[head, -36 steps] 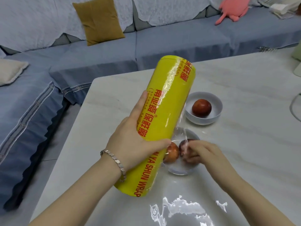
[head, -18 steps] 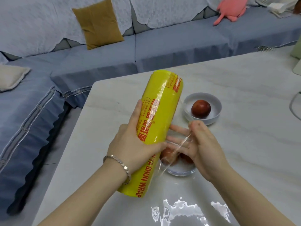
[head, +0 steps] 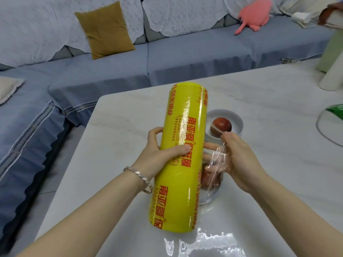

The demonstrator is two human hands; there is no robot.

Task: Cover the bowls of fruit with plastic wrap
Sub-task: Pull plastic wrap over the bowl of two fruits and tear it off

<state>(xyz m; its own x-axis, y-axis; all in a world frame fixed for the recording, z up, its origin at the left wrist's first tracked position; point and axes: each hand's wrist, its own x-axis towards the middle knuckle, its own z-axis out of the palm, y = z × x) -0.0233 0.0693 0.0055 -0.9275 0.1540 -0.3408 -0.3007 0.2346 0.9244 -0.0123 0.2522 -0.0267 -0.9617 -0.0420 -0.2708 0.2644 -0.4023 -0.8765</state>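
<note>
Head view: left hand grips yellow wrap roll; right hand apparently pinches stretched film above glass bowl.

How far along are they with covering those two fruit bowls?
Nothing looks covered yet. The left hand holds the yellow roll while the right hand pinches film drawn out above the glass bowl. Left: sealing that bowl, then the white bowl with its single fruit, uncovered.

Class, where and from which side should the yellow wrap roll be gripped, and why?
Grip the yellow roll round its middle from the left, as the left hand does: that likely balances the long cylinder and leaves the right side, where film comes off, to the right hand.
</note>
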